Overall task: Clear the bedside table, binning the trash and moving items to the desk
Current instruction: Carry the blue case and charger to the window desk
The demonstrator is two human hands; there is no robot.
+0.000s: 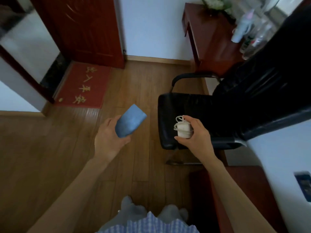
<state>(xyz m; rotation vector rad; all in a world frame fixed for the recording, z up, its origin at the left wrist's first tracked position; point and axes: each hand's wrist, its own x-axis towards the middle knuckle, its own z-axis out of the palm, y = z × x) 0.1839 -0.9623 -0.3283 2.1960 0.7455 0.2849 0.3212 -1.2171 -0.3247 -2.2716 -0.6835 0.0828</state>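
- The left hand (110,137) is wrapped round a blue cup-like object (130,121), fingers curled under its narrower end while the wider end points up and away from the person.
- The right hand (195,134) grips a white charger (183,130) with its cord wound in loops on top; thumb below and fingers above pinch the bundle.
- Both hands are held out at about the same height, well apart, over the wooden floor (67,148).
- Just beyond and under the right hand is the seat of a black office chair (235,106), its high back rising to the right.
- Farther off, beyond the chair and up to the right of the right hand, stands a reddish-brown desk (210,37), already carrying bottles, a pale blue container and flowers, all blurred.
- Near the right forearm, low at the right, lies a dark red wooden surface (244,190), probably the bedside table; whether anything is left on it I cannot tell.
- Ahead and to the left of the left hand are a red doormat (84,84) and a red door (84,27).
- Judgement: this looks like the carrying step, both items on their way to the desk.
- The next move calls for passing round the chair, reaching over to a bare patch of desk, and setting the two items down without knocking the bottles.
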